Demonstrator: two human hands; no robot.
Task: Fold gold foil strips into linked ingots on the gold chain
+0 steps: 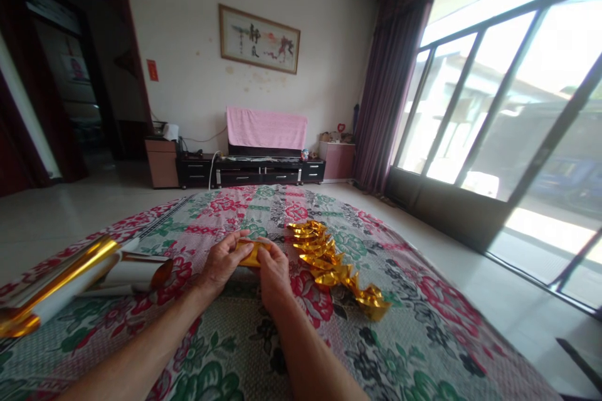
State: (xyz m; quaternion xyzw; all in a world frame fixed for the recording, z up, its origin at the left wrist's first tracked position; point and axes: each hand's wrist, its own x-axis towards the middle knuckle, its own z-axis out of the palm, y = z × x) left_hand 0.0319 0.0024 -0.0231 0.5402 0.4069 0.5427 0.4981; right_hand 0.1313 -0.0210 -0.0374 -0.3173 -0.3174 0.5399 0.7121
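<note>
Between my two hands, just above the flowered cloth, is a small piece of gold foil paper [251,254]. My left hand [224,263] pinches its left end, thumb on top. My right hand [275,268] grips the right end with the thumb pressed down on it. The fingers partly cover the paper, so its folds are hard to make out. Right of my right hand, a row of several folded gold paper ingots [332,260] runs toward me. Curled gold foil sheets with white backs [134,272] lie to the left, beside a longer gold roll [70,282].
A flowered cloth [207,351] in red, green and grey covers the surface under my hands. Beyond it stand a low black TV cabinet [258,174] and a screen draped with a pink towel [266,127]. Large windows [475,106] and a purple curtain [383,75] are on the right.
</note>
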